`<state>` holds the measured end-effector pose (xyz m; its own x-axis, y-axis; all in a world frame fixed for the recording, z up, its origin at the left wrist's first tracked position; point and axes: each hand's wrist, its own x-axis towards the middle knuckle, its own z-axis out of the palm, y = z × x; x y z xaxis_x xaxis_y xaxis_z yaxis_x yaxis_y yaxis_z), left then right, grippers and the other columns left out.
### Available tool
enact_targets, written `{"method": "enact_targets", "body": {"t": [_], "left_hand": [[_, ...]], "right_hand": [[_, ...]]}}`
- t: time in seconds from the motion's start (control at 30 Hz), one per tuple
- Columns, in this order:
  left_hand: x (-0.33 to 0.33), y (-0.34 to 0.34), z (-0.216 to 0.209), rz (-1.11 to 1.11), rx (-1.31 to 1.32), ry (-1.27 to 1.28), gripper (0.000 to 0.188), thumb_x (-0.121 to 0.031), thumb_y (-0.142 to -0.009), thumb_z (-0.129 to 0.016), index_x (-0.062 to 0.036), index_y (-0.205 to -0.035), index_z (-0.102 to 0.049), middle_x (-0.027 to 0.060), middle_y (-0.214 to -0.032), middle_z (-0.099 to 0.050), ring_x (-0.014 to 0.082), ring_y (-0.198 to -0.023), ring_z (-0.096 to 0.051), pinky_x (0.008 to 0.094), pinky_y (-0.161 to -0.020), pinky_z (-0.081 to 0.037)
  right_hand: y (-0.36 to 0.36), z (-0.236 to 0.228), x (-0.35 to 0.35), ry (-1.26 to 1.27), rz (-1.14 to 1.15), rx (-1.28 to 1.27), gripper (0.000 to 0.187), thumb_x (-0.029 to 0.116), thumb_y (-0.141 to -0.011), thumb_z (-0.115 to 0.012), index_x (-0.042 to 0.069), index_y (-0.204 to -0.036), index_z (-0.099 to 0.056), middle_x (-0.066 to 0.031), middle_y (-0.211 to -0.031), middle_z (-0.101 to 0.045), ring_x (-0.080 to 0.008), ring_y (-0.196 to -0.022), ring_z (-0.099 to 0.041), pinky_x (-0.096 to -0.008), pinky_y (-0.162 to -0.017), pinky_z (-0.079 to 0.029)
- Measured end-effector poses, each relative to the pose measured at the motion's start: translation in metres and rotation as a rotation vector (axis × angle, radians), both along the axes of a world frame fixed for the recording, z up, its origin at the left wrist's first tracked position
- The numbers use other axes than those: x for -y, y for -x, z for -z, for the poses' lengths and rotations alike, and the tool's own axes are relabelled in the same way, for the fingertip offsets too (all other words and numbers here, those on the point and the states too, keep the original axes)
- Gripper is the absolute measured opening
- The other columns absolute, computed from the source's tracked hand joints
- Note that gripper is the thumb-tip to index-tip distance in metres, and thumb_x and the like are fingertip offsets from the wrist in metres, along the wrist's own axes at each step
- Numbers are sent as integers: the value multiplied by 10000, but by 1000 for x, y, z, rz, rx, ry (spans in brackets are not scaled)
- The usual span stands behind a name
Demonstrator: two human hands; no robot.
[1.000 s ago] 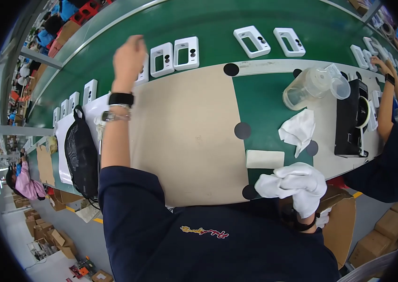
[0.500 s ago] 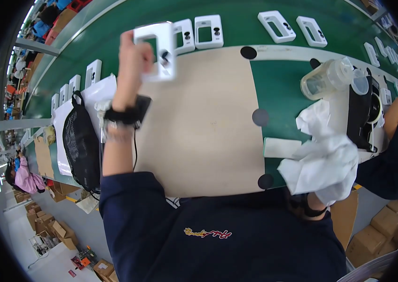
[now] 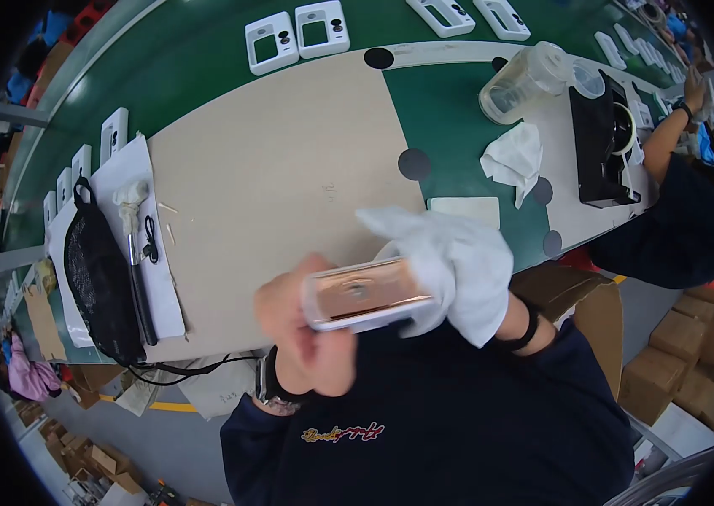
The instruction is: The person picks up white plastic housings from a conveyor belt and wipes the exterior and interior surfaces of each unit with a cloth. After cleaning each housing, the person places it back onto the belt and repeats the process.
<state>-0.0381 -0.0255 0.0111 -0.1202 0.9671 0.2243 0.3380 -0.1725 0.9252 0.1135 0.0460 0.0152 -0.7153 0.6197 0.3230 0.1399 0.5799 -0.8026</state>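
Note:
A white plastic housing (image 3: 323, 297) is tilted in front of my body, its recessed inner side copper-coloured and slightly blurred. The fingers of my left hand (image 3: 310, 337) are closed round the housing's left end. At its other end, a crumpled white cloth (image 3: 462, 266) touches the housing. My right hand is bunched inside that cloth; its fingers are hidden, and only the wrist shows below. Beneath both hands lies a beige mat (image 3: 264, 177) on the green table. Further white housings, each with a window and dark round lenses, such as this one (image 3: 321, 29), stand at the far edge.
To the right are a clear plastic bottle (image 3: 519, 84), a loose white cloth (image 3: 515, 158), a white pad (image 3: 466, 208) and a black tape dispenser (image 3: 597, 152). A black mesh pouch (image 3: 102, 270) and a black-handled tool (image 3: 139, 291) lie left. A co-worker's arm (image 3: 667, 135) reaches in at right.
My left hand has brought the white housing from the far left of the table down to my body. My right hand has moved left with its cloth onto the housing. The view has shifted.

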Motion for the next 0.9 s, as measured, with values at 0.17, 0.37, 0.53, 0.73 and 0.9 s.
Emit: {"method": "enact_targets", "body": {"t": [0.17, 0.37, 0.53, 0.73, 0.9], "left_hand": [[-7, -13, 6, -22, 82, -241, 144, -96, -532, -556, -19, -653, -544, 84, -553, -485, 237, -391, -455, 254, -374, -350], [-3, -22, 3, 17, -138, -348, 182, -97, -550, -513, -1, -699, -557, 66, -588, -509, 240, -471, -482, 239, -463, -390], [8, -18, 6, -5, 119, -47, 208, -104, -556, -523, 11, -726, -558, 64, -583, -506, 186, -493, -495, 229, -487, -397], [-2, -25, 12, -393, 929, 112, 107, -68, -644, -432, 10, -656, -504, 50, -518, -444, 86, -355, -317, 217, -358, -299], [-15, -21, 1, -407, 1006, 237, 124, -90, -699, -373, -10, -669, -464, 24, -475, -389, 72, -347, -259, 209, -342, -251]], "right_hand": [[8, -20, 14, -93, -61, 181, 243, 125, -696, -550, 24, -917, -553, -116, -945, -571, -215, -682, -572, -300, -544, -465], [8, -39, 7, -241, -72, 399, 233, 123, -734, -536, 14, -939, -547, -108, -924, -573, -207, -638, -576, -297, -546, -469], [6, 2, 7, -248, 31, -100, 342, 142, -752, -519, 9, -1065, -479, -116, -890, -570, -180, -619, -567, -269, -535, -458], [25, -7, 34, 1130, 228, -681, 478, 101, -738, -570, -7, -1165, -384, -88, -898, -572, -148, -710, -561, -252, -596, -459], [17, 0, 42, 1262, 488, -556, 389, 125, -773, -559, -32, -1109, -440, -76, -897, -566, -138, -758, -542, -253, -653, -458]]}}
